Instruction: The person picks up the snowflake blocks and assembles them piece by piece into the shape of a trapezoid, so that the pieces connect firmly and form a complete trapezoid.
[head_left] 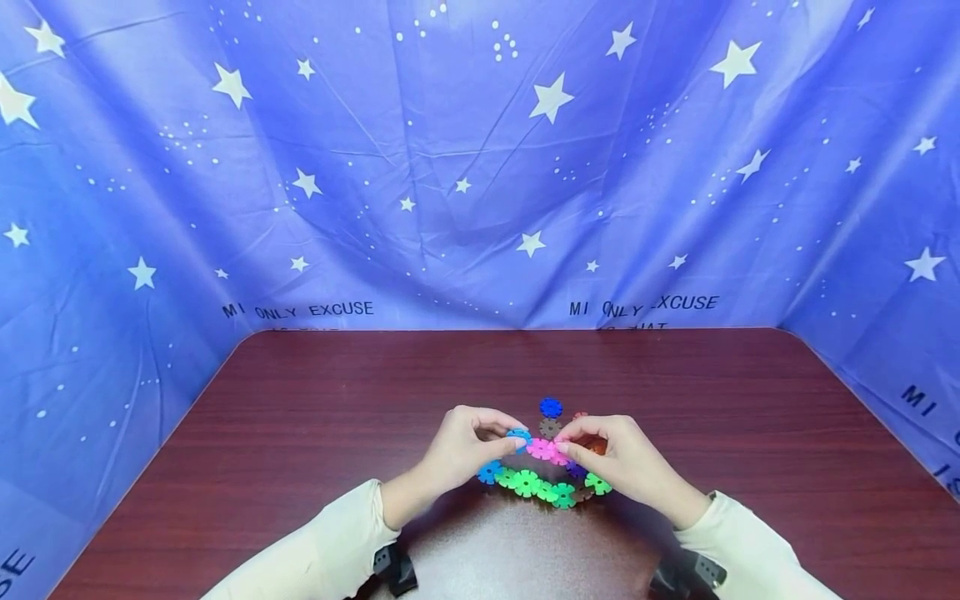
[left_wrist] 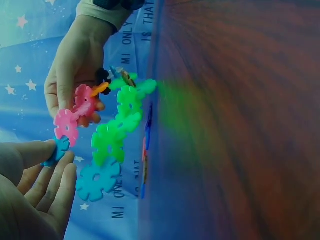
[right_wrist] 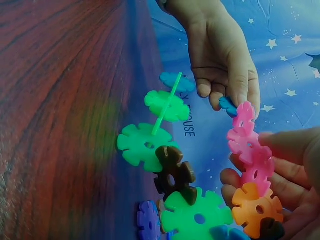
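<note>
My left hand (head_left: 457, 450) pinches a blue snowflake disc (left_wrist: 61, 149) between thumb and fingers. Its edge meets the end pink disc (left_wrist: 66, 125); how deep the slots sit cannot be told. Several pink discs (right_wrist: 256, 170) form one end of a curved chain, which my right hand (head_left: 611, 454) grips by the pink part. From there the chain runs through an orange disc (right_wrist: 257, 207) and a dark one (right_wrist: 271, 228), then round through brown (right_wrist: 174, 175) and green discs (head_left: 527, 483). Another blue disc (left_wrist: 98, 180) ends the far side, apart from the pinched one.
Behind my hands, loose discs lie on the dark red wooden table (head_left: 337, 375): a dark blue one (head_left: 551, 407), a greyish brown one (head_left: 550, 428) and a red one (head_left: 580, 416), partly hidden. A blue starry curtain (head_left: 420, 167) hangs round the table's back and sides.
</note>
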